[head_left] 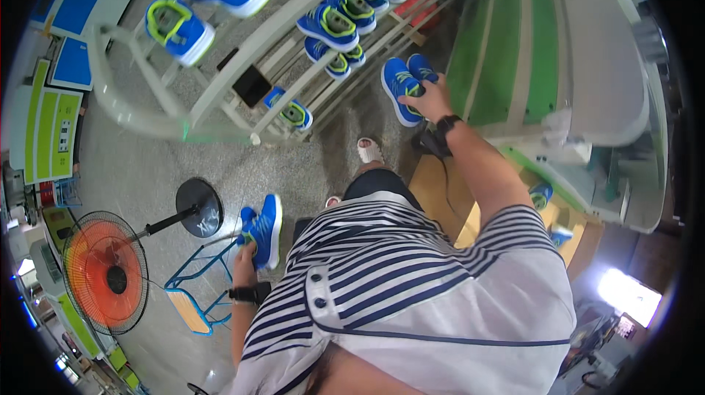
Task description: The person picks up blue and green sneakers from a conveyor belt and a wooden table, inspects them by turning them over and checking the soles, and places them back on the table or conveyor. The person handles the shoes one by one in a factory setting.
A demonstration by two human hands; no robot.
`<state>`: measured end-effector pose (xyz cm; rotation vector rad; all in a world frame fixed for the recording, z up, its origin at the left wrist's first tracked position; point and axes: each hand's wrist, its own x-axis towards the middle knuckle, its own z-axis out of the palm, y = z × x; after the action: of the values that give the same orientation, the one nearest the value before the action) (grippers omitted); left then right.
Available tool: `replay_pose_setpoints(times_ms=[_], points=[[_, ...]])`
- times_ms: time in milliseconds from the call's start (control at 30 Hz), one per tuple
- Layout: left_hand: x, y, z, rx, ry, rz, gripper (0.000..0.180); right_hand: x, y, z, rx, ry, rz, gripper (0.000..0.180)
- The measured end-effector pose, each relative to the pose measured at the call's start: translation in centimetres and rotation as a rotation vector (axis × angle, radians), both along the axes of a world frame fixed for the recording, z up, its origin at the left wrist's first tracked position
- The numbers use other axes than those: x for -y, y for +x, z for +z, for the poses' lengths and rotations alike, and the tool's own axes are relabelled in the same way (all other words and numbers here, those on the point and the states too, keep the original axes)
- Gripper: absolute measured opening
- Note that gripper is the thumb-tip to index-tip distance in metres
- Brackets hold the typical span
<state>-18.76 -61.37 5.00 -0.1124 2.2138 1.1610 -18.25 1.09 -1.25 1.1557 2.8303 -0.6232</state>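
Left hand (244,266): clasping a blue sneaker pair (269,230), near left, right of the blue-framed stool (188,310) | Right hand (432,99): fingers wrapped on a second blue pair (397,86), farther off, left of the green-striped surface (505,49) | Rack (100,85): far left, bearing more blue sneakers (317,24)
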Motion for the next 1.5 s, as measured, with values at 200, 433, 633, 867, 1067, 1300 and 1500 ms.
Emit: replay_pose_setpoints(times_ms=[200,433,633,867,1067,1300,1500], points=[[4.1,6.3,-3.7,-0.111,-0.495,-0.403,0.054,-8.3,-13.5,-2.8,-0.030,-0.019,-0.045,0.075],[1.0,7.4,-1.3,0.193,-0.494,-0.161,0.056,-13.0,-24.3,-12.5,-0.134,-0.121,0.029,0.078],[0.7,5.3,0.2,0.241,-0.529,-0.212,0.053,-10.5,-24.7,-12.9,-0.092,-0.048,0.086,0.061],[1.7,-2.6,-0.9,0.122,-0.492,-0.466,0.051,-2.3,-12.1,-12.4,-0.598,-0.022,-0.108,0.027],[2.0,-7.5,-2.7,-0.098,-0.417,-0.681,0.051,8.0,-6.8,-12.7,-0.333,-0.582,0.230,0.011],[-0.5,-5.6,0.3,-0.367,-0.286,-0.657,0.034,16.3,-6.4,-11.7,0.190,-0.614,0.563,0.033],[-3.6,0.4,5.3,-0.068,-0.105,-0.056,0.035,18.9,-10.8,-8.6,-0.120,-0.546,0.349,0.078]])
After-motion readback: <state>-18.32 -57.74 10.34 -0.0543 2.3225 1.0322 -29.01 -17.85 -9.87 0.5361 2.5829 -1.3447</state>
